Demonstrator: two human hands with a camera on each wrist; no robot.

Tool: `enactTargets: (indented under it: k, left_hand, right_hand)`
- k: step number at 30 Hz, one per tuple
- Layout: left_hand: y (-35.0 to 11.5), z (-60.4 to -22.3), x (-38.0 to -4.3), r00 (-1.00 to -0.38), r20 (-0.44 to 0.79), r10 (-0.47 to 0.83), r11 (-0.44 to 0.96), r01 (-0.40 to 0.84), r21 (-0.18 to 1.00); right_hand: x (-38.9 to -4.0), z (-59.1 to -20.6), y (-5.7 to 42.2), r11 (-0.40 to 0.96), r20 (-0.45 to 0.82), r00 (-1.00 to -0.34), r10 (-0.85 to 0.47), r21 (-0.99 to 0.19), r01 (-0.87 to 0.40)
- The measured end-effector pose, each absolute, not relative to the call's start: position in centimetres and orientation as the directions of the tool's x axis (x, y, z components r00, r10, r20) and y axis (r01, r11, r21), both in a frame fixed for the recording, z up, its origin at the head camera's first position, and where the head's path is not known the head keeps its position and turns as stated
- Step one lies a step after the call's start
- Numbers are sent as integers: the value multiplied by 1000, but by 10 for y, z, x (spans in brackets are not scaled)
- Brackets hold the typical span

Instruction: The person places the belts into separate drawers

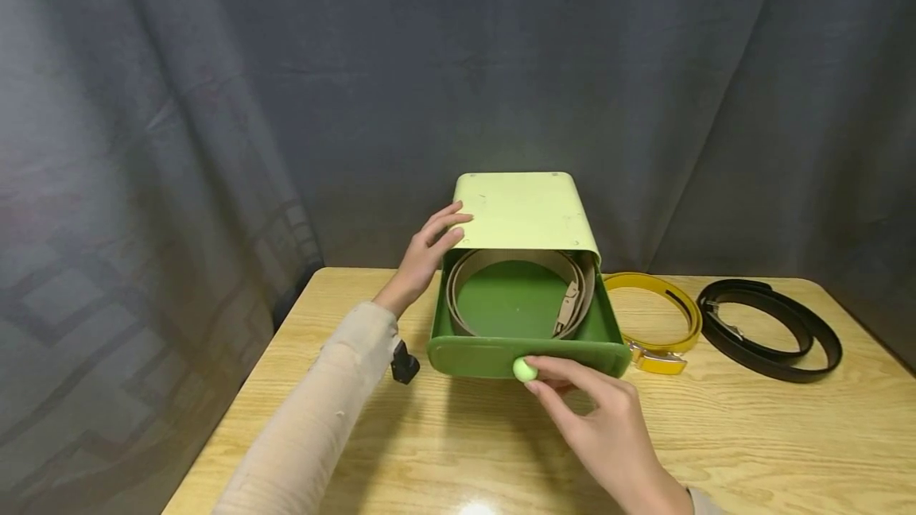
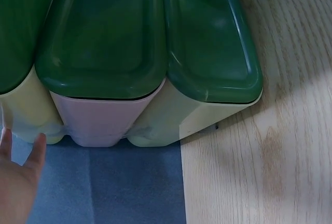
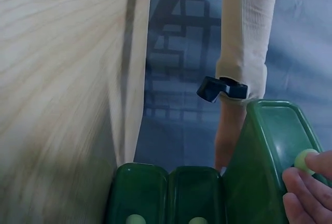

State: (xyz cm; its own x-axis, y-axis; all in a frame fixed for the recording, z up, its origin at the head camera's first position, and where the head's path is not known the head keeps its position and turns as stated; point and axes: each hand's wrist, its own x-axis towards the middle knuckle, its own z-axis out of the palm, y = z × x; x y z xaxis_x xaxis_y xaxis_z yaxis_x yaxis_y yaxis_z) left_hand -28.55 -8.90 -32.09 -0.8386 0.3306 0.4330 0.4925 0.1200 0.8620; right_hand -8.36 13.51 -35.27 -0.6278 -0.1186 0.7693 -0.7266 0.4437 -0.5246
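Okay, pinching the knob (image 1: 525, 369) with the right hand (image 1: 608, 424), resting a spread left hand (image 1: 421, 259) on the case (image 1: 525, 209). Seeing a drawer (image 1: 465, 358) partway out, with a coiled belt (image 1: 568, 307) inside. Probably light, stiff, a bit slick; best held by that knob.

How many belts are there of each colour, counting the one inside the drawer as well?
Beige belt: 1, coiled inside the open green drawer
Yellow belt: 1, coiled on the table
Black belt: 1, coiled on the table beside the yellow one
Total: 3 belts
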Motion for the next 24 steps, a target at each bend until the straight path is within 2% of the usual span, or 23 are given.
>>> enactTargets:
  k: [14, 24]
  left_hand:
    - [-88, -320, -287, -840, 435, 324, 117, 492, 862]
    - [-85, -320, -286, -839, 439, 320, 109, 494, 863]
  right_hand:
    - [-97, -349, 134, 459, 797, -595, -107, -491, -741]
    - [-107, -351, 135, 463, 832, -546, -100, -447, -765]
